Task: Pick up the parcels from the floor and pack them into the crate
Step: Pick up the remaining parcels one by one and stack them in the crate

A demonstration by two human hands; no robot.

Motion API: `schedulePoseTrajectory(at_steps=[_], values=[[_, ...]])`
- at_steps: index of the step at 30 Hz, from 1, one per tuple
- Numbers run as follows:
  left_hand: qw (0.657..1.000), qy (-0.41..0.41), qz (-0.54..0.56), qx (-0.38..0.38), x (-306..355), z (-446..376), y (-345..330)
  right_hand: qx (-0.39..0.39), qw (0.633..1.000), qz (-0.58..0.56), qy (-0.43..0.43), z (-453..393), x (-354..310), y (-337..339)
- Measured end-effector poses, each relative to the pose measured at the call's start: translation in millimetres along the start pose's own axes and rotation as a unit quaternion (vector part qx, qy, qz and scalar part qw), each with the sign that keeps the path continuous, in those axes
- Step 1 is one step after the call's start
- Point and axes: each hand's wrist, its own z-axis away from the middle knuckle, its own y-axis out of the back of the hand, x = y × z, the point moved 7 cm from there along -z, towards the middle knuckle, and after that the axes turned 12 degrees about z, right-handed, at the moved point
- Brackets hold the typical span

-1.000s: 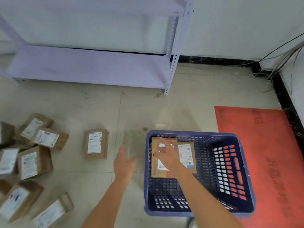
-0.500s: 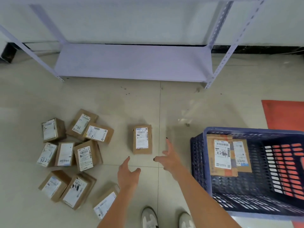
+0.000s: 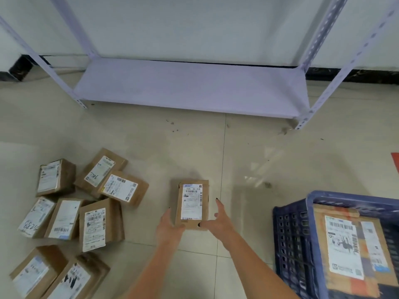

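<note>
Parcel (image 3: pixel 192 203) lay on floor (image 3: pixel 248 160), left of crate (image 3: pixel 289 238). Left hand (image 3: pixel 169 227) and right hand (image 3: pixel 218 221) flanked its near end, fingers spread, thumbs touching the near corners.

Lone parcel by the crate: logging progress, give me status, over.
Both hands, left and right, flank the lone parcel, fingers touching, not curled. Parcel on floor. Crate to the right, path clear.
</note>
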Motion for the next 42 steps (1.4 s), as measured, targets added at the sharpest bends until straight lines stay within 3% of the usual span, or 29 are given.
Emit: schedulePoseTrajectory(at_steps=[7,15,34,42], values=[[0.999,-0.024,-0.043,-0.018,-41.7,-85.3,-33.5,0.01,0.997,0.074,-0.013,-90.4,30.9,-29.1],[0.991,0.005,0.124,-0.055,-50.7,-102.8,-48.7,0.05,0.998,0.034,0.008,-103.8,27.6,-40.5],[0.992,-0.038,0.094,-0.076,108.2,166.4,36.3,0.088,0.996,-0.011,0.015,186.6,-65.8,35.8],[0.994,-0.036,0.083,-0.068,125.3,241.8,37.4,0.075,0.99,-0.121,0.021,258.4,-59.5,54.0]])
